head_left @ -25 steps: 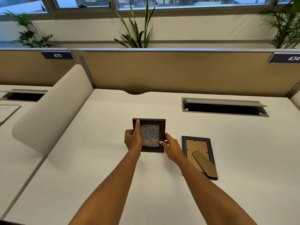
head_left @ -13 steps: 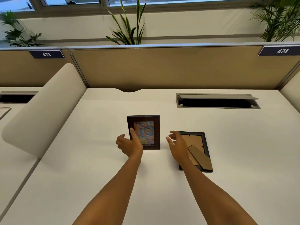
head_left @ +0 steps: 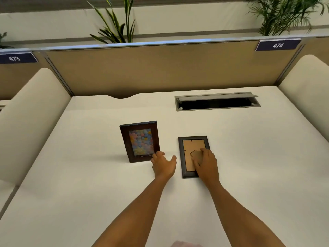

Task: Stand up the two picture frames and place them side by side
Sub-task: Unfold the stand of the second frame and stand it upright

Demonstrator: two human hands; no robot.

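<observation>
A dark brown picture frame (head_left: 140, 141) with a colourful flower picture stands upright on the white desk, left of centre. My left hand (head_left: 163, 164) hovers just beside its lower right corner, fingers apart, holding nothing. To the right, a second dark frame (head_left: 188, 145) lies face down, its brown cardboard back and stand showing. My right hand (head_left: 204, 163) rests on the lower part of that frame, fingers on the cardboard stand (head_left: 195, 154); it covers the frame's lower right corner.
An open grey cable slot (head_left: 217, 103) is set into the desk (head_left: 89, 175) behind the frames. A tan partition (head_left: 160, 68) runs along the back. Rounded cream dividers (head_left: 30, 118) rise at the left and right sides. Plants stand beyond the partition.
Both hands let go of the standing flower frame. My right hand moved right onto the face-down frame, and my left hand shifted right, past the standing frame's corner.
</observation>
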